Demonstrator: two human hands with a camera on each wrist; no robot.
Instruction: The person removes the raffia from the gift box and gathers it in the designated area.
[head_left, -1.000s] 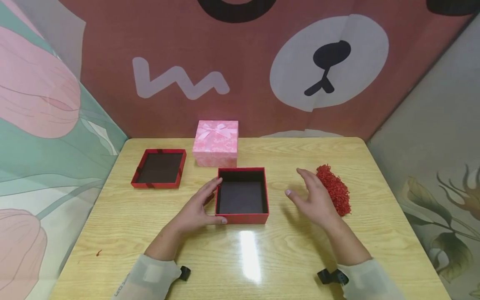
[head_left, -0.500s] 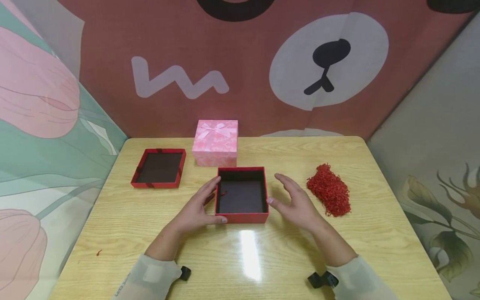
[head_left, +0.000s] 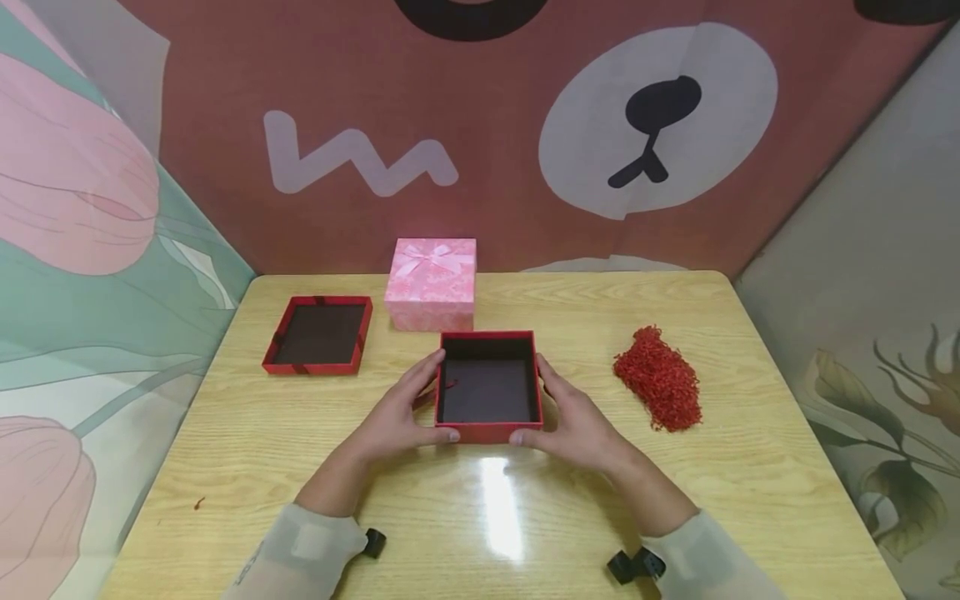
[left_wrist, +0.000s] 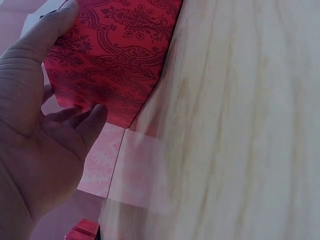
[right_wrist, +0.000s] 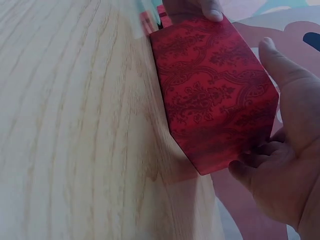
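Between both hands stands an open-topped red box (head_left: 489, 434) with a dark lining, and a small red shred lies inside it. My left hand (head_left: 393, 423) holds its left side, thumb at the front wall and fingers along the side. On the opposite side, my right hand (head_left: 583, 427) holds the box the same way. Dark ornamental patterning covers the box's outer walls (left_wrist: 117, 55) in the left wrist view. The right wrist view shows the right hand (right_wrist: 292, 137) around the box's corner, with the thumb near the upper edge.
A red lid (head_left: 318, 333) lies inside up at the back left. Beside it stands a pink gift box (head_left: 431, 287) with a bow. Red shredded paper (head_left: 660, 382) is heaped on the right of the wooden table (head_left: 247, 450); one stray shred (head_left: 198, 504) lies front left.
My right hand has moved left from beside the shredded paper to the box's right side and taken hold. The box has shifted slightly right. A red shred has appeared inside it.
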